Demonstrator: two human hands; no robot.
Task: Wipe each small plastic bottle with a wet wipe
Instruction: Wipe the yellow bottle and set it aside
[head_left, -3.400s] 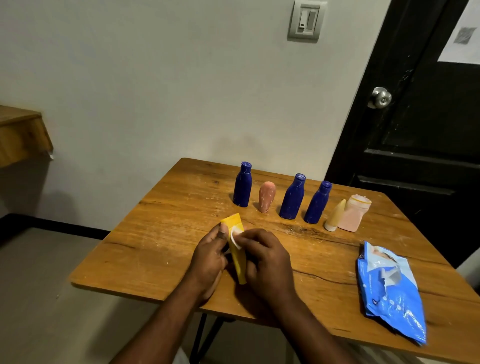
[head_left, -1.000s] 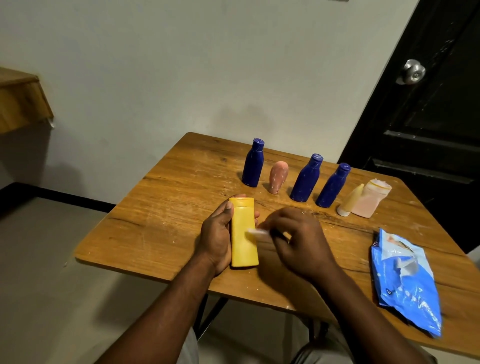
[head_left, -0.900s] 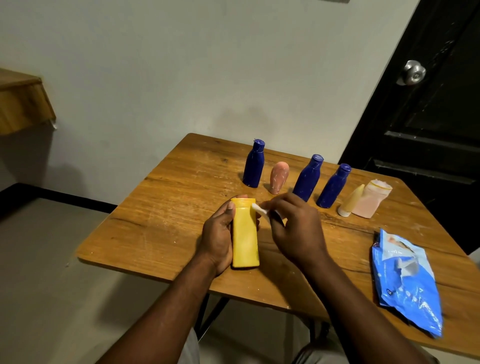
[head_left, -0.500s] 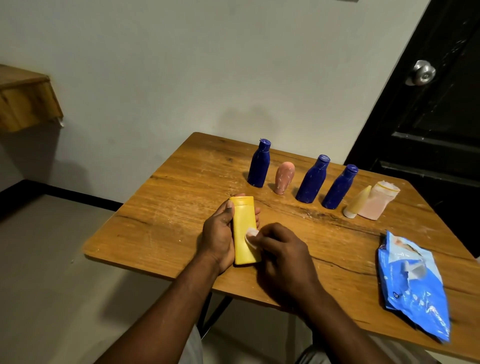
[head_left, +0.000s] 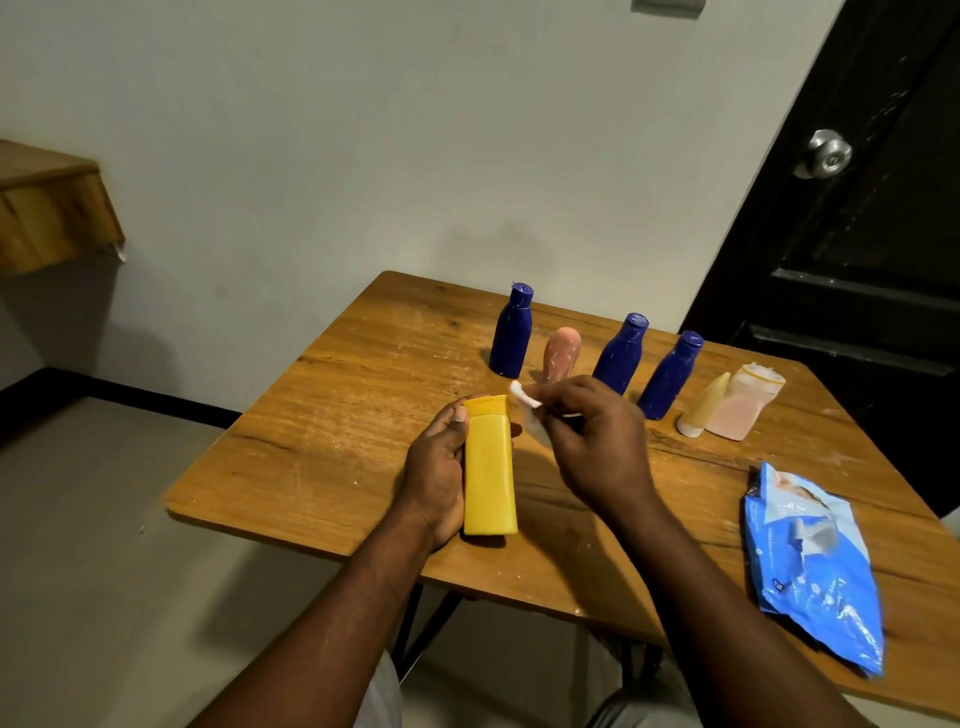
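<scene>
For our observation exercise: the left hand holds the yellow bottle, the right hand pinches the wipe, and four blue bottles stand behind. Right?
Not quite: the head view shows three blue bottles, not four. The left hand does hold the yellow bottle and the right hand pinches the wipe.

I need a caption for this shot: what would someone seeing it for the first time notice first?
The bright yellow bottle at the centre, held in the left hand, catches the eye first; the right hand pinches a white wet wipe beside its cap. Behind, three dark blue bottles stand in a row on the wooden table, and a blue wipes pack lies at the right.
</scene>
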